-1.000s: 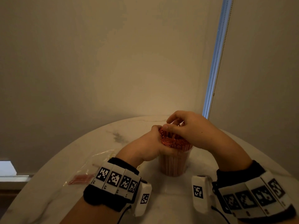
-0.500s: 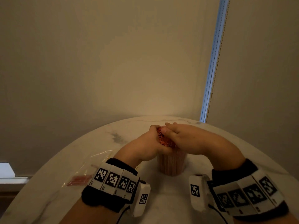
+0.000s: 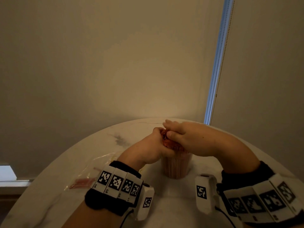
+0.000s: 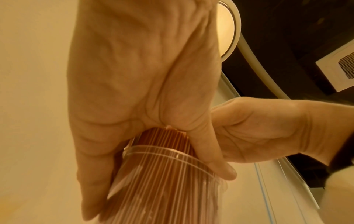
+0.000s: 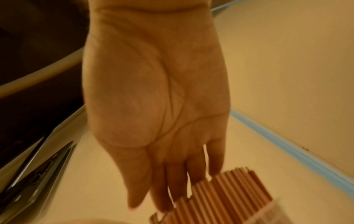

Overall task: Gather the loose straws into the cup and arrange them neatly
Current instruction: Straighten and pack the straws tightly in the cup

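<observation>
A clear plastic cup (image 3: 176,167) packed with thin red straws (image 3: 169,143) stands upright on the round marble table (image 3: 172,203). My left hand (image 3: 154,145) wraps round the straw bundle just above the cup's rim. In the left wrist view its thumb crosses the rim of the cup (image 4: 172,189) while its fingers lie along the far side of the straws (image 4: 164,139). My right hand (image 3: 182,135) lies flat over the straw tops. In the right wrist view, the straight fingers of my right hand (image 5: 172,189) touch the straws' ends (image 5: 220,194).
A crumpled clear plastic bag (image 3: 92,168) lies on the table to the left, with a small red bundle (image 3: 82,182) in it. A plain wall stands close behind the table, with a blue-lit strip (image 3: 217,63) at the right.
My right hand has dropped from pinching at the straw tops to lying flat on them with straight fingers. The left hand has kept its hold round the bundle.
</observation>
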Motion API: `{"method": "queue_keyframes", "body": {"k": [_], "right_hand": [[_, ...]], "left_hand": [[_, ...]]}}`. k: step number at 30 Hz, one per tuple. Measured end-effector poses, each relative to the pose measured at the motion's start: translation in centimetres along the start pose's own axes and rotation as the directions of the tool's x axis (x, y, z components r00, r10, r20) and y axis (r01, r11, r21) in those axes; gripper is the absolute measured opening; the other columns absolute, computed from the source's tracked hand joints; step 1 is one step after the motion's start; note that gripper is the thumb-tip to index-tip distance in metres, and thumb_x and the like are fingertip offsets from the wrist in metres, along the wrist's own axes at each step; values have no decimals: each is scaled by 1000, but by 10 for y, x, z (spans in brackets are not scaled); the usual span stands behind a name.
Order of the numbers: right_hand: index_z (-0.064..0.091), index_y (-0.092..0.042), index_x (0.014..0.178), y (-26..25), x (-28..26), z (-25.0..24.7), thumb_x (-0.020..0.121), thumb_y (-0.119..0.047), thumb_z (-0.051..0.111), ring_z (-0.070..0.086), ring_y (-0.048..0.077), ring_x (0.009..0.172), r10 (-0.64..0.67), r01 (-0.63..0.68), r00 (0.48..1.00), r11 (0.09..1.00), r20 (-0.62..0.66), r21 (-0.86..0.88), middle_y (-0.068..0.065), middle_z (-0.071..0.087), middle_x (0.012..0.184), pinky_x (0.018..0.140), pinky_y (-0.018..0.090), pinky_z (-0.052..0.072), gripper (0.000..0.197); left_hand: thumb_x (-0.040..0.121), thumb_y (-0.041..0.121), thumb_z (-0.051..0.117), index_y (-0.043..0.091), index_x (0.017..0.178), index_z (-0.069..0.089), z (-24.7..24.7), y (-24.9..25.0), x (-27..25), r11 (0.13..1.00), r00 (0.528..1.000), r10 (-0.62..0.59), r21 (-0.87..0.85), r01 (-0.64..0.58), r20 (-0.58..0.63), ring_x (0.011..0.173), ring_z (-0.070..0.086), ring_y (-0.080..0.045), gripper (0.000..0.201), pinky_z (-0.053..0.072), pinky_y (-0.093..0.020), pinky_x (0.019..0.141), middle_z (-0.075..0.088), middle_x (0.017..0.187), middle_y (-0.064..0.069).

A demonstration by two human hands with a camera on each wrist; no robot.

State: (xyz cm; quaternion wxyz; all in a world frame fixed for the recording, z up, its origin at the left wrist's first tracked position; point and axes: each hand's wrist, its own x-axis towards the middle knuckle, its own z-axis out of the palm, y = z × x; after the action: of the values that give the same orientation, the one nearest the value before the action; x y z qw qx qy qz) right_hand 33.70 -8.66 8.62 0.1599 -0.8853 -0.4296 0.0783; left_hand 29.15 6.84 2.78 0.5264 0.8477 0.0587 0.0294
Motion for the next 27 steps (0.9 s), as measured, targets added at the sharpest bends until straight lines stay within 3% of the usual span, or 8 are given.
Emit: {"method": "queue_keyframes", "body": {"k": [4, 7, 10, 16, 19, 21, 24, 27], "right_hand": [[53, -34, 142, 2, -1, -2, 103, -36, 48, 57, 14, 116, 37, -36, 999, 999, -31, 25, -5, 60, 135, 97, 28, 43, 39], [55, -34, 139, 9, -3, -11, 95, -48, 59, 53, 15, 124, 122, -104, 975, 989, -186, 102, -7, 56, 140, 104, 33, 44, 46], [64, -25, 126, 16, -6, -12, 80, -56, 73, 64, 13, 106, 202, -195, 976, 977, -78, 87, -6, 68, 118, 94, 32, 52, 56], [71, -31, 97, 12, 6, -1, 84, -23, 78, 66, 8, 86, 103, -64, 983, 970, -155, 236, -11, 70, 93, 73, 23, 54, 16], [72, -33, 96, 18, 12, 3, 91, -10, 63, 62, 6, 84, 114, -76, 962, 984, -246, 159, -10, 68, 98, 65, 17, 47, 25], [72, -36, 99, 21, 14, 4, 94, -20, 62, 61, 9, 94, 106, -73, 951, 990, -292, 122, -9, 66, 107, 71, 20, 48, 19], [68, -42, 115, 23, 13, 5, 91, -50, 63, 46, 11, 122, 23, 4, 972, 993, -232, 116, -13, 52, 131, 99, 34, 45, 25], [70, -40, 114, 23, 18, 11, 88, -49, 68, 56, 9, 105, 33, -10, 982, 993, -186, 121, -14, 58, 114, 84, 27, 47, 28]], "left_hand": [[72, 15, 91, 12, 146, 29, -1, -1, 1, 1000, 1000, -21, 7, 21, -2, 112, 62, -15, 96, 55, -34, 95, 62, 123, -2], [64, 29, 96, 14, 148, 26, -1, -1, 1, 1000, 1000, -29, 6, 29, 1, 114, 60, -13, 110, 54, -38, 100, 62, 123, 3], [63, 27, 97, 16, 151, 18, -1, -2, 2, 999, 999, -37, 5, 37, 0, 118, 59, -16, 119, 51, -40, 104, 60, 126, 0], [65, 26, 96, 19, 141, 28, -2, -2, 2, 999, 1000, -27, 46, 27, -17, 113, 62, -17, 102, 54, -43, 99, 61, 122, -2], [62, 36, 97, 24, 137, 31, -1, -1, 0, 998, 1000, -27, 61, 28, -16, 113, 61, -15, 101, 54, -41, 99, 61, 121, 1], [62, 37, 97, 24, 137, 32, -1, 1, -1, 997, 1000, -27, 65, 28, -14, 112, 60, -13, 99, 54, -39, 99, 61, 121, 3], [65, 28, 96, 20, 136, 35, 0, 1, -1, 999, 1000, -26, 25, 26, -14, 112, 61, -11, 95, 56, -37, 97, 61, 121, 4], [65, 26, 96, 17, 139, 32, 0, 1, 0, 999, 999, -33, 3, 33, -10, 114, 61, -12, 98, 55, -38, 98, 62, 122, 4]]}}
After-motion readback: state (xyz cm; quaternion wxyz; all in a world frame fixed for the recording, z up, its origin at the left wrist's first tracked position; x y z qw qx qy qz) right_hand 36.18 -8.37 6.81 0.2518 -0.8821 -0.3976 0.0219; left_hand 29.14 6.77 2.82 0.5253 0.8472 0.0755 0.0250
